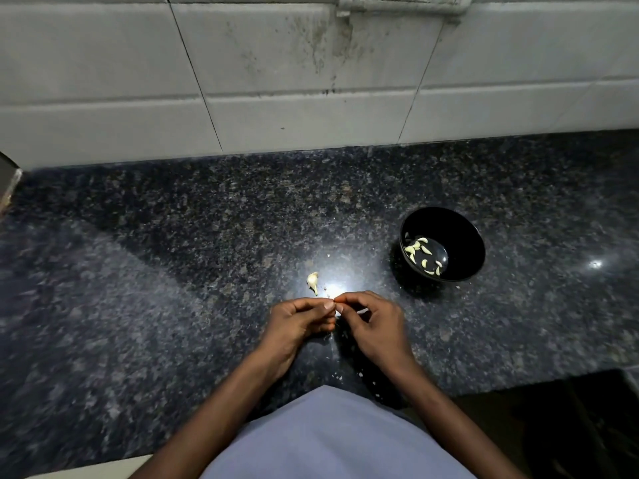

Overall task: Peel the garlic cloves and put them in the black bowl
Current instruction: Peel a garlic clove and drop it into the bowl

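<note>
Your left hand [297,319] & right hand [371,323] pinch a barely visible clove [334,310] btwn fingertips; black bowl [475,247] sits ahead-right, nearer your right hand.

Speckled dark granite counter [173,271] bears black bowl [463,236], unpeeled garlic clove [313,281], skin scraps [337,376].

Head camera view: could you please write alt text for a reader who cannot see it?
Two bare hands, left hand and right hand, pinch a small garlic clove over a dark speckled granite counter. A round black bowl holding peeled cloves sits right; one unpeeled clove lies ahead.
</note>
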